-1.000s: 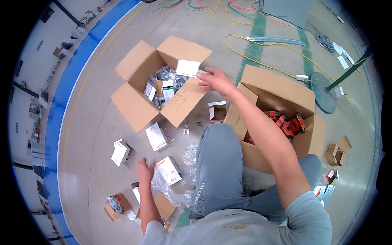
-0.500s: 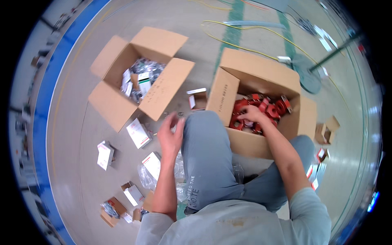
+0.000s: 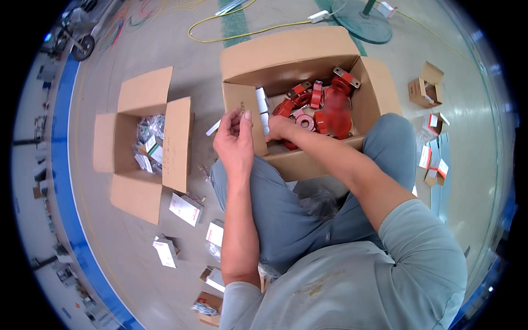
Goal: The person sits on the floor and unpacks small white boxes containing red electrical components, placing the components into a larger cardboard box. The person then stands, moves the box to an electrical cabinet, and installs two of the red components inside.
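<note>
A large cardboard box (image 3: 289, 41) stands with its flaps up in front of my legs. Inside lie several red ring-shaped parts (image 3: 304, 122), some with metal brackets. White small boxes (image 3: 263, 107) stand along its left inner side. My right hand (image 3: 279, 128) reaches down at the near left corner, close to those white boxes; its fingers are hidden. My left hand (image 3: 235, 137) hovers by the left flap (image 3: 248, 102), fingers loosely curled and thumb apart, with nothing visible in them. Whether it touches the flap I cannot tell.
A second open carton (image 3: 177, 143) to the left holds clear bags and small boxes. White boxes (image 3: 186, 209) and small open cartons (image 3: 206, 308) lie along my left. More opened cartons (image 3: 424, 92) sit at right. A yellow cable (image 3: 258, 38) and a round stand base (image 3: 363, 27) are beyond.
My view has shifted, moving both cartons leftward. My right hand has gone from the red parts to the box's near left corner. My left hand has come up beside the left flap.
</note>
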Demonstrator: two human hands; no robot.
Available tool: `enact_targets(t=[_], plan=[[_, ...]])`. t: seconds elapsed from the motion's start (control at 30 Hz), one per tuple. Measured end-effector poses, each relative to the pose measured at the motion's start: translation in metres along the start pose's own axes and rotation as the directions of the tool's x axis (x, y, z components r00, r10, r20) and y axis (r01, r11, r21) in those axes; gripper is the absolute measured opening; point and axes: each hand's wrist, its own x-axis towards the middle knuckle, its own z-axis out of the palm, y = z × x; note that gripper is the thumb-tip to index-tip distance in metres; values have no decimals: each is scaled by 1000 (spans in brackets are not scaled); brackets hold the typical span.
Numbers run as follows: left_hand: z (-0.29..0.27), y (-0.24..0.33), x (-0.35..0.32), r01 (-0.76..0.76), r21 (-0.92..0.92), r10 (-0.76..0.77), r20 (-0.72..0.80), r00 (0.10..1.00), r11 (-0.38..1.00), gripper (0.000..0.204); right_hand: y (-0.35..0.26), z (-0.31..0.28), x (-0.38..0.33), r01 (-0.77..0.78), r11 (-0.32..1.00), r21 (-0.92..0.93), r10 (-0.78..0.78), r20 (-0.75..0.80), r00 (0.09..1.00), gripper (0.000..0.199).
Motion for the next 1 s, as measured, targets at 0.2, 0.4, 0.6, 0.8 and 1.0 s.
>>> enact_targets(t=[0.2, 0.4, 0.6, 0.8, 1.0], plan=[[4, -3, 6, 38, -64, -34, 63, 997, 997, 31, 27, 23, 41, -30, 989, 147, 34, -23, 999, 71], [0, -3, 5, 51, -65, -47, 69, 997, 997, 26, 7, 20, -3, 109, 986, -129, -116, -50, 992, 52], [3, -4, 6, 54, -39, -50, 91, 995, 998, 29, -4, 35, -5, 357, 814, -459, -334, 134, 933, 31], [-1, -9, 8, 52, -23, -50, 89, 995, 998, 29, 1, 31, 14, 452, 837, -310, -375, 278, 884, 47], [4, -10, 8, 48, -93, -36, 130, 991, 994, 30, 11, 20, 0, 348, 935, -69, -341, 97, 935, 46]])
